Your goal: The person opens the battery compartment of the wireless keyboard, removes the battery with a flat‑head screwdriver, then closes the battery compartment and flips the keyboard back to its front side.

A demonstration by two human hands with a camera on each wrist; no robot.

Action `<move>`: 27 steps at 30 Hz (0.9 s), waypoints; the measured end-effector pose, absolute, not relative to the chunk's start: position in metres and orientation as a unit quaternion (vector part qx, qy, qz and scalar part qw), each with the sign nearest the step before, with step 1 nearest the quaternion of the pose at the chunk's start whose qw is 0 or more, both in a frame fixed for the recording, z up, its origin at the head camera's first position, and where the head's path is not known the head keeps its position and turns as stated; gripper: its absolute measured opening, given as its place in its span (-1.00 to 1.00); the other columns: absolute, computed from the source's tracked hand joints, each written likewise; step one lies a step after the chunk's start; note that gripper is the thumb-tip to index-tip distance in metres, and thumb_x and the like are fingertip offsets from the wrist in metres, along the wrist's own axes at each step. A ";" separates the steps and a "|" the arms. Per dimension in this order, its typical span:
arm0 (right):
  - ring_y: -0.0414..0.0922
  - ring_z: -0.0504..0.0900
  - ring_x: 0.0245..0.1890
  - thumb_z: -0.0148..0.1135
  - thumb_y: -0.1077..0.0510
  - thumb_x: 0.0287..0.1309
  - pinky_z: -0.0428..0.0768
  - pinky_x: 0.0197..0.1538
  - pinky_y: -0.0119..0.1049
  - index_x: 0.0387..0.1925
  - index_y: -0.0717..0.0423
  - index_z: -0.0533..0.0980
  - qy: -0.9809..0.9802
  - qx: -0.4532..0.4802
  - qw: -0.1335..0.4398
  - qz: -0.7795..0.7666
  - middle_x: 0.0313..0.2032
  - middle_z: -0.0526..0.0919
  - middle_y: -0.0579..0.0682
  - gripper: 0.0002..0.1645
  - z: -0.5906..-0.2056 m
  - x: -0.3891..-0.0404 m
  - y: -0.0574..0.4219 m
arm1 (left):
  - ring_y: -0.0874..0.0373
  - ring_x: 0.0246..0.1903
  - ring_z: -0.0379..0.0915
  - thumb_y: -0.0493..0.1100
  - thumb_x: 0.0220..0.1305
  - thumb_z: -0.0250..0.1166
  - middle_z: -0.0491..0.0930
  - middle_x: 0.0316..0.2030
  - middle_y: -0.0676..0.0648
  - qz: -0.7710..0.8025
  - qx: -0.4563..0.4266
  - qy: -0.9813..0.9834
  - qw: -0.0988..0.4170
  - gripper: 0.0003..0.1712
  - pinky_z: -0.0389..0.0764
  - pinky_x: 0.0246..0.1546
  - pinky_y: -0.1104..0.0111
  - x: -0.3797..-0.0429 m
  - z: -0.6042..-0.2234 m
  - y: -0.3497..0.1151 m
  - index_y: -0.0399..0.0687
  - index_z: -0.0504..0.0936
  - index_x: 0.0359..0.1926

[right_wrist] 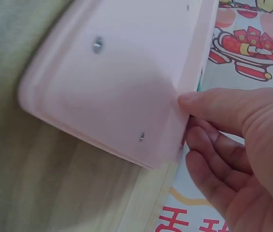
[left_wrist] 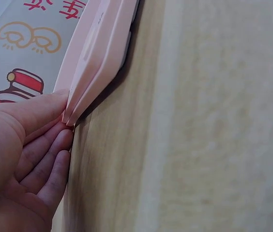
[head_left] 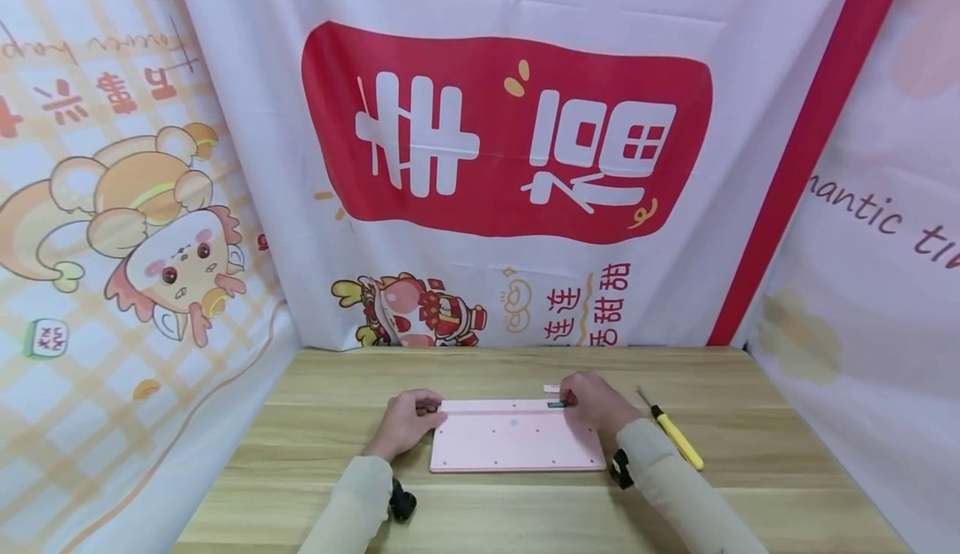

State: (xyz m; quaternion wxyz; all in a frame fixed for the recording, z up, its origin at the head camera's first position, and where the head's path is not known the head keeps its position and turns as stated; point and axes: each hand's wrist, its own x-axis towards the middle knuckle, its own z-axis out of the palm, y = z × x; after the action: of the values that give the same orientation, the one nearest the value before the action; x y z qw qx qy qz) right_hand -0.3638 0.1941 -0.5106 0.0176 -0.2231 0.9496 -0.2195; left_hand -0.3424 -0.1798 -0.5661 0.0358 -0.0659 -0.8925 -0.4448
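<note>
A pale pink keyboard [head_left: 517,446] lies with its screw-dotted back upward on the wooden table. Dark keys show beneath its edge in the left wrist view. At its far left corner, my left hand [head_left: 407,423] pinches the case between thumb and fingers. My right hand [head_left: 597,402] grips the far edge near the right corner, thumb on the back and fingers curled behind. A small green circuit board [head_left: 555,405] shows at that edge beside the right fingers. Silver screws [right_wrist: 98,45] sit in the back panel.
Right of the right hand lies a screwdriver [head_left: 678,439] with a yellow and black handle. A small pink strip [head_left: 552,388] rests just behind the keyboard. Printed cloth [head_left: 517,287] hangs at the table's back and both sides.
</note>
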 end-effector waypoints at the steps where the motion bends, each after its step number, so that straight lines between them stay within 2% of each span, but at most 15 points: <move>1: -0.13 0.67 -0.20 0.38 0.50 0.18 0.76 -0.01 -0.13 -0.25 0.14 0.71 0.949 -0.221 0.025 -0.223 -0.25 0.75 -0.02 -0.76 -0.509 -0.365 0.194 | 0.10 -0.07 0.71 -0.18 0.29 0.53 0.78 -0.12 -0.02 -0.444 -0.064 -0.893 0.036 -0.73 0.78 0.07 0.12 -0.342 -0.565 -0.180 -0.07 0.78 0.00; 7: -0.18 0.60 -0.30 0.49 0.41 0.13 0.69 -0.14 -0.25 -0.30 0.12 0.68 0.942 -0.225 0.078 -0.236 -0.32 0.71 -0.07 -0.82 -0.501 -0.374 0.197 | 0.09 -0.05 0.71 -0.17 0.30 0.53 0.78 -0.10 -0.04 -0.442 -0.062 -0.894 0.031 -0.73 0.77 0.08 0.09 -0.340 -0.562 -0.180 -0.07 0.77 0.00; 14: -0.16 0.57 -0.44 0.55 0.37 0.09 0.57 -0.40 -0.39 -0.37 0.17 0.67 0.928 -0.238 0.119 -0.262 -0.39 0.73 0.01 -0.84 -0.496 -0.381 0.202 | 0.09 -0.03 0.70 -0.16 0.31 0.51 0.78 -0.09 -0.03 -0.441 -0.064 -0.895 0.027 -0.74 0.76 0.12 0.09 -0.342 -0.562 -0.180 -0.04 0.77 0.01; 24: -0.21 0.59 -0.42 0.48 0.24 0.26 0.61 -0.34 -0.39 -0.39 0.03 0.68 0.932 -0.249 0.112 -0.239 -0.41 0.71 -0.10 -0.87 -0.492 -0.392 0.220 | 0.11 -0.03 0.71 -0.16 0.32 0.51 0.78 -0.09 -0.01 -0.442 -0.056 -0.895 0.028 -0.74 0.77 0.11 0.12 -0.343 -0.563 -0.180 0.00 0.78 0.01; 27: -0.19 0.60 -0.40 0.47 0.27 0.25 0.62 -0.32 -0.36 -0.38 0.08 0.68 0.931 -0.256 0.097 -0.243 -0.40 0.71 -0.07 -0.89 -0.487 -0.398 0.225 | 0.10 -0.04 0.71 -0.16 0.32 0.51 0.78 -0.09 -0.01 -0.440 -0.062 -0.895 0.030 -0.74 0.77 0.10 0.12 -0.342 -0.562 -0.181 -0.02 0.78 0.01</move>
State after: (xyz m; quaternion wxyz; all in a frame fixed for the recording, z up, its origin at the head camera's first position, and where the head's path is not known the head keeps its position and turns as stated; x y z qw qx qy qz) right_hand -0.3978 0.2249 -0.4867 0.0966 -0.2558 0.9307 -0.2428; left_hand -0.3423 -0.1809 -0.5625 0.0301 -0.0624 -0.8955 -0.4397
